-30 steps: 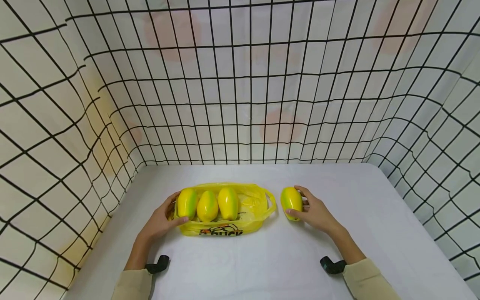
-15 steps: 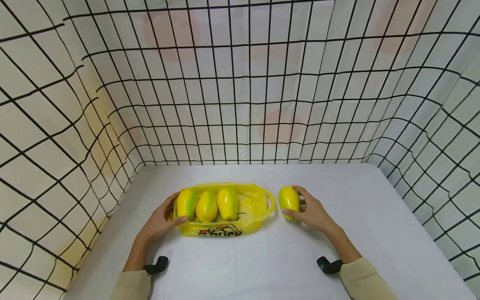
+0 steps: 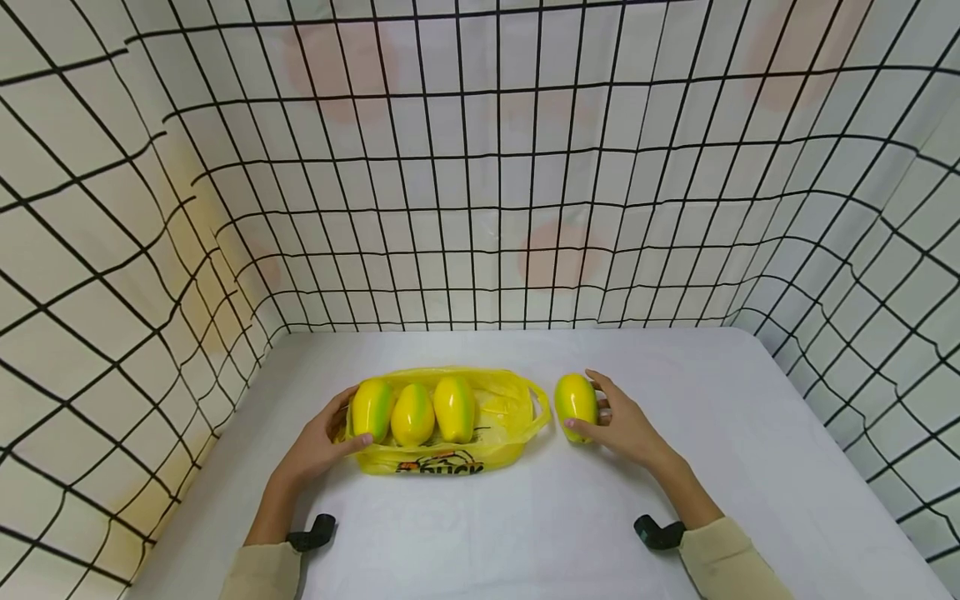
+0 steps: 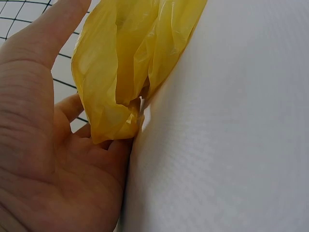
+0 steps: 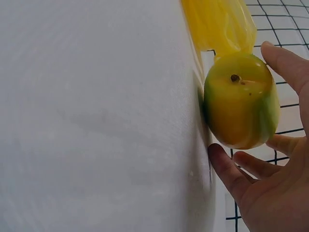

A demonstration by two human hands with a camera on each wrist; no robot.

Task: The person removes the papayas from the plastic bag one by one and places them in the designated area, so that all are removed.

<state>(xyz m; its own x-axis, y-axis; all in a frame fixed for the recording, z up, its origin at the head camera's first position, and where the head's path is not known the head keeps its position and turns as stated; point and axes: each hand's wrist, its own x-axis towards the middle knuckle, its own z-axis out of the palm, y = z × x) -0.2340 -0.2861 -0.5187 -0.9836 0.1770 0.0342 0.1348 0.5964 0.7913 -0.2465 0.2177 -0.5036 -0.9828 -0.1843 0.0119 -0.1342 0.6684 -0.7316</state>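
A yellow plastic bag (image 3: 498, 417) with dark print lies opened out on the table, a loop handle at its right end. Three glossy yellow-green mangoes (image 3: 412, 414) sit side by side in its left part. My left hand (image 3: 318, 437) holds the bag's left end, thumb on the near side and fingers on the far side. In the left wrist view the bag's crumpled end (image 4: 113, 116) lies between thumb and fingers. Just right of the handle, my right hand (image 3: 626, 425) holds another mango (image 3: 576, 406) at table level. The right wrist view shows its stem end.
A white cloth-like surface covers the table (image 3: 480, 533). Black wire grid panels (image 3: 498, 208) stand behind and along both sides, with pale sheeting behind them. Each wrist wears a black band with a small camera (image 3: 658, 532).
My right hand and its mango have shifted slightly left, closer to the bag's handle. The left hand and the bag with its mangoes stay almost still.
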